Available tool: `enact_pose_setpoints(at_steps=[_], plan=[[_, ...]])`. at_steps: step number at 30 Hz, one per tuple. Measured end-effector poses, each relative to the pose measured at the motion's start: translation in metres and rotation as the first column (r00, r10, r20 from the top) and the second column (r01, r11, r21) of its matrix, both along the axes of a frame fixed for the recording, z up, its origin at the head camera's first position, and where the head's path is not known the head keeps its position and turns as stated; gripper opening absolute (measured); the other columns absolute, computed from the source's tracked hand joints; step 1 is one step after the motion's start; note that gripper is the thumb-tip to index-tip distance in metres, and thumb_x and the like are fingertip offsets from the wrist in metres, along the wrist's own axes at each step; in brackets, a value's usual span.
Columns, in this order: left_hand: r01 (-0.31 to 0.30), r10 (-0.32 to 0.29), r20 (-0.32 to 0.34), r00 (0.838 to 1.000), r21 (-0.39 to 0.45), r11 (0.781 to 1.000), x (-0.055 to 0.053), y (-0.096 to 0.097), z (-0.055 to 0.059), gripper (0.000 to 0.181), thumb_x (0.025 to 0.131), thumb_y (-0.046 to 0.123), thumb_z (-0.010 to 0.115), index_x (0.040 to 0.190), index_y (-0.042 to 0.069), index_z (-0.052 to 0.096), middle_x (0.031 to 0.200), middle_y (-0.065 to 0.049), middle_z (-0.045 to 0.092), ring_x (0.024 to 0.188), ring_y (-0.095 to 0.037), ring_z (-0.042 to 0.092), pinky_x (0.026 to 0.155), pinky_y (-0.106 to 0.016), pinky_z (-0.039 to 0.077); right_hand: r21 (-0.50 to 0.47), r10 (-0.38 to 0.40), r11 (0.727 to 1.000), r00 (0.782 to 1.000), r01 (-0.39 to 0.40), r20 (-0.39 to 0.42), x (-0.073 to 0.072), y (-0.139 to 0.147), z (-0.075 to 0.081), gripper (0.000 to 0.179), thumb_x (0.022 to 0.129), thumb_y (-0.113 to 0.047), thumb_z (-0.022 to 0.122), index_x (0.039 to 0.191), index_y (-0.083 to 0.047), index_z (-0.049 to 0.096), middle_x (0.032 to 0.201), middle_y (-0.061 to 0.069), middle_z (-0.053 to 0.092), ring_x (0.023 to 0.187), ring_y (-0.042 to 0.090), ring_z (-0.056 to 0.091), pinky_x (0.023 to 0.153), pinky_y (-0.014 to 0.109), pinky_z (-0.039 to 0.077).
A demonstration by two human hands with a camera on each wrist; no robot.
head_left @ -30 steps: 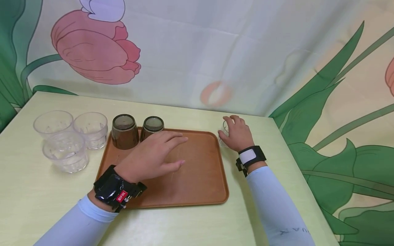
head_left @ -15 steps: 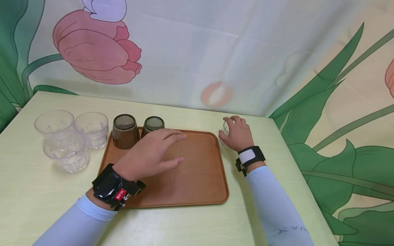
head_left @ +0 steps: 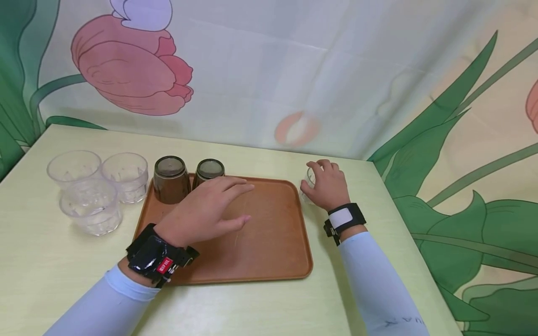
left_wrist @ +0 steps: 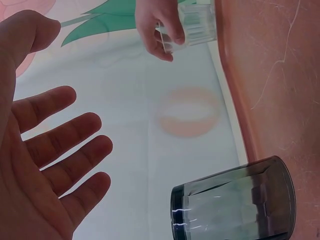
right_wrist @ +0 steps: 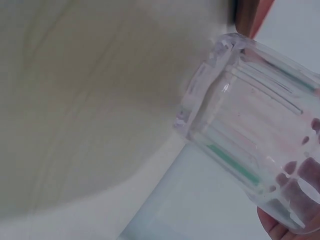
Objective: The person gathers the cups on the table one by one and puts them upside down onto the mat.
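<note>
My right hand (head_left: 329, 187) grips a clear plastic cup (right_wrist: 240, 115) from above, close beside the tray's right edge. Fingers curl round its upper part, and in the right wrist view its thick base faces the pale tabletop. My left hand (head_left: 206, 210) hovers over the brown tray (head_left: 269, 238) with fingers spread and thumb apart, holding nothing. Two smoky dark cups stand upside down at the tray's back left: one whole dark cup (head_left: 171, 182), and a second dark cup (head_left: 209, 169) partly hidden behind the left hand.
Three clear cups stand upright left of the tray: a rear cup (head_left: 73, 167), a front cup (head_left: 91, 210) and one cup (head_left: 126, 177) close to the tray's corner. A flower-printed curtain (head_left: 235, 84) borders the table (head_left: 235, 308) at the back and right.
The right hand has shifted slightly to the right, and the clear cup in it too. My left hand has barely moved; the dark cups stay put.
</note>
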State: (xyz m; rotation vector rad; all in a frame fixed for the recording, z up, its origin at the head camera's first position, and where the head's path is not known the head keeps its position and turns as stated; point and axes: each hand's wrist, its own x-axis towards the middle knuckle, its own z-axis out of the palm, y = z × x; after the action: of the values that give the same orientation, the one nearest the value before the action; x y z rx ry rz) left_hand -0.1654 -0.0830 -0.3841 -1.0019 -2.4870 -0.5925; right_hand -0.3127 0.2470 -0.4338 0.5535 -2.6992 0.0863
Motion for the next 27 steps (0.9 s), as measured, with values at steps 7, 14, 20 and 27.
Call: enact_pose_setpoints(at_steps=[7, 14, 20, 27], plan=[[0.005, -0.005, -0.003, 1.0, 0.002, 1.0, 0.001, -0.001, -0.001, 0.059, 0.091, 0.044, 0.066, 0.138, 0.008, 0.058, 0.133, -0.009, 0.061, 0.124, -0.025, 0.056, 0.107, -0.043, 0.046, -0.023, 0.019, 1.0, 1.0, -0.019, -0.023, 0.008, 0.001, 0.009, 0.049, 0.089, -0.042, 0.058, 0.129, -0.014, 0.062, 0.127, 0.018, 0.058, 0.113, 0.042, 0.055, 0.086, 0.057, 0.051], [0.005, -0.005, 0.016, 1.0, 0.006, 1.0, 0.001, 0.0, 0.0, 0.061, 0.092, 0.045, 0.066, 0.14, 0.008, 0.056, 0.137, -0.013, 0.058, 0.127, -0.028, 0.054, 0.109, -0.046, 0.045, -0.036, 0.046, 0.998, 0.998, -0.048, -0.053, 0.017, 0.002, 0.015, 0.047, 0.091, -0.042, 0.054, 0.128, -0.014, 0.062, 0.126, 0.018, 0.058, 0.114, 0.043, 0.055, 0.087, 0.057, 0.051], [-0.006, 0.006, 0.031, 0.999, 0.002, 1.0, 0.002, 0.001, 0.0, 0.062, 0.092, 0.045, 0.066, 0.141, 0.009, 0.056, 0.137, -0.013, 0.058, 0.127, -0.027, 0.055, 0.108, -0.045, 0.046, -0.021, 0.071, 0.997, 0.995, -0.073, -0.074, 0.021, -0.001, 0.017, 0.047, 0.091, -0.044, 0.052, 0.126, -0.015, 0.063, 0.124, 0.017, 0.059, 0.114, 0.041, 0.055, 0.088, 0.056, 0.05], [-0.012, 0.012, 0.026, 1.0, 0.001, 1.0, 0.002, 0.0, -0.002, 0.062, 0.092, 0.046, 0.066, 0.141, 0.01, 0.056, 0.137, -0.011, 0.059, 0.126, -0.026, 0.055, 0.107, -0.044, 0.047, -0.015, 0.124, 0.992, 0.985, -0.127, -0.12, 0.031, -0.009, 0.025, 0.044, 0.09, -0.04, 0.057, 0.123, -0.014, 0.065, 0.122, 0.016, 0.061, 0.113, 0.04, 0.056, 0.086, 0.056, 0.051]])
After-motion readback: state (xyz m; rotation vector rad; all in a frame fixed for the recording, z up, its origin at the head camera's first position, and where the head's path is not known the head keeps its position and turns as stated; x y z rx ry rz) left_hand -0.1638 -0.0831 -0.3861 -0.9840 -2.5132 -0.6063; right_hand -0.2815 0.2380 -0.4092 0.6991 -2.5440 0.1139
